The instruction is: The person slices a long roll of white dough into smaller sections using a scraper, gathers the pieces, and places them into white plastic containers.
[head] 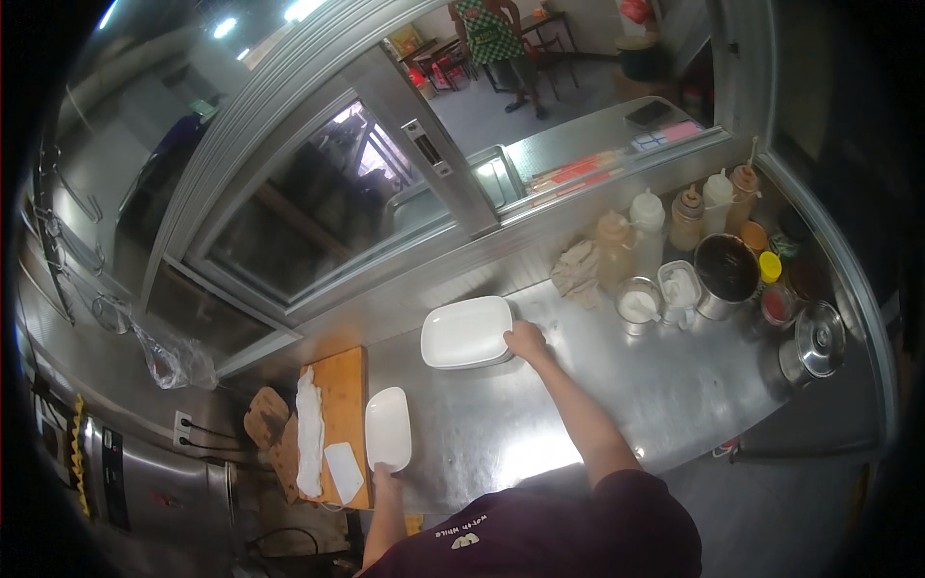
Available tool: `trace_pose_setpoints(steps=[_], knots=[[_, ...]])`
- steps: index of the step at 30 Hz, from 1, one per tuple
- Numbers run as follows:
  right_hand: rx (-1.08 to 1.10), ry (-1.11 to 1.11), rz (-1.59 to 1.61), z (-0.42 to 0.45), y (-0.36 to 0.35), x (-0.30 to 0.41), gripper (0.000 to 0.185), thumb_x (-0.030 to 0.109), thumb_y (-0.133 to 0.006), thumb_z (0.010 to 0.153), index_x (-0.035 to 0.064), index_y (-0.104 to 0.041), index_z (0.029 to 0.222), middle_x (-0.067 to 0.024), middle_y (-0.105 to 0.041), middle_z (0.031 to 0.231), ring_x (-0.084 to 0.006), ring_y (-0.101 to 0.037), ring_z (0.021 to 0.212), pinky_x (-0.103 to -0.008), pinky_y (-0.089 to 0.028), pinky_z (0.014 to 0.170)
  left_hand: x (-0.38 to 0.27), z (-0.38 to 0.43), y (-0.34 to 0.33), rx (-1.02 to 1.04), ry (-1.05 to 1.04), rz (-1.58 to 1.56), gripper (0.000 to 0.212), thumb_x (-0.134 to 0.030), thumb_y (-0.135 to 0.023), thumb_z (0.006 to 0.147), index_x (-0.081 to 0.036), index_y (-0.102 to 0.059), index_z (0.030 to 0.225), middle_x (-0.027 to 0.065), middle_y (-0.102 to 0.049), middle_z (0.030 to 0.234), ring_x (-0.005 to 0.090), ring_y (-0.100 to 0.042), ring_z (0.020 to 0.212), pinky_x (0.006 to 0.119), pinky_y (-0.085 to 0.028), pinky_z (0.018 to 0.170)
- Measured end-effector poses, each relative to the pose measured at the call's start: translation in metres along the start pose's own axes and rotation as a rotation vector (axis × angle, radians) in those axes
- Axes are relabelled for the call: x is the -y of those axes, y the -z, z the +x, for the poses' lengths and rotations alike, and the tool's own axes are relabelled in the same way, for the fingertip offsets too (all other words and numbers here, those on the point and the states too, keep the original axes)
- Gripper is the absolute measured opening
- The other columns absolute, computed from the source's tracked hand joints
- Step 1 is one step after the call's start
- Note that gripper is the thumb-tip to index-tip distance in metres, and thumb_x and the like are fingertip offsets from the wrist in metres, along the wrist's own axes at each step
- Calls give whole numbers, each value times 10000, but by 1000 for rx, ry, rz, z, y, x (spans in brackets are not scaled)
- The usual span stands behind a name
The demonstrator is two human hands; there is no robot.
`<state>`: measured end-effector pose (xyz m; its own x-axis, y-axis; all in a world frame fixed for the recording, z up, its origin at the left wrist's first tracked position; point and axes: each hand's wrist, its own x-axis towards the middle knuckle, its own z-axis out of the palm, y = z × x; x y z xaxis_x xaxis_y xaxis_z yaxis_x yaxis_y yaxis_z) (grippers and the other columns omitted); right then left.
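Note:
My left hand (386, 473) grips the near end of a white rectangular plate (389, 426), which is beside the right edge of a wooden cutting board (354, 397). On that board lie a long strip of white dough (310, 433) and a white plastic scraper (344, 472). Farther back on the steel counter (491, 426), my right hand (526, 339) holds the right edge of a stack of white rectangular dishes (466, 332). The fingers under both rims are partly hidden.
Squeeze bottles (647, 220), a crumpled cloth (577, 274), a pot of dark sauce (726, 274) and a lidded steel pot (813, 343) stand at the back right. Behind the counter is a sliding window (426, 144); a person in a checkered apron (491, 36) stands beyond it.

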<state>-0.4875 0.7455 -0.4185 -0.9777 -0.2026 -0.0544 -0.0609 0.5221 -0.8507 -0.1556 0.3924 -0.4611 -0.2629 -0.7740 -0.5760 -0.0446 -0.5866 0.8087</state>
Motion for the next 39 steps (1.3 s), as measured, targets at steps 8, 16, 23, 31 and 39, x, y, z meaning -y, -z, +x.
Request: trace_pose_setpoints(steps=[8, 16, 23, 31, 39], knots=[[-233, 92, 334, -4, 7, -13, 186, 152, -550, 704, -30, -549, 664, -152, -561, 572, -246, -564, 523, -342, -475, 519, -3, -16, -10, -92, -57, 137, 444, -168, -436, 822, 29, -408, 1220, 159, -466, 1193, 290, -483, 1054, 423, -413, 846], [190, 39, 746, -44, 45, 25, 152, 126, -522, 746, -12, -579, 772, -39, -563, 602, -111, -511, 452, -262, -414, 386, -17, -33, -12, -89, -562, 506, 399, -254, -485, 832, 20, -482, 1123, 132, -553, 990, 236, -550, 850, 374, -451, 737], [626, 118, 512, -66, -16, 14, 169, 165, -549, 744, 13, -601, 692, -27, -535, 522, -110, -479, 395, -247, -370, 358, -5, -95, -60, 565, -192, 961, 379, -388, -494, 864, -14, -552, 874, 50, -563, 723, 124, -525, 602, 252, -425, 536], [673, -147, 485, -76, -58, 8, 150, 171, -564, 755, 33, -606, 717, -40, -544, 537, -114, -484, 399, -248, -393, 360, 37, -66, -9, 395, -372, 991, 209, -151, -608, 762, 53, -599, 800, 78, -596, 605, 135, -545, 492, 249, -412, 433], [84, 69, 400, -38, -39, -3, 211, 232, -644, 752, 40, -567, 715, -66, -559, 580, -163, -529, 474, -302, -432, 418, 38, -75, -26, 267, -128, 905, 152, -158, -500, 806, -18, -537, 759, 63, -560, 605, 147, -544, 482, 248, -435, 386]])
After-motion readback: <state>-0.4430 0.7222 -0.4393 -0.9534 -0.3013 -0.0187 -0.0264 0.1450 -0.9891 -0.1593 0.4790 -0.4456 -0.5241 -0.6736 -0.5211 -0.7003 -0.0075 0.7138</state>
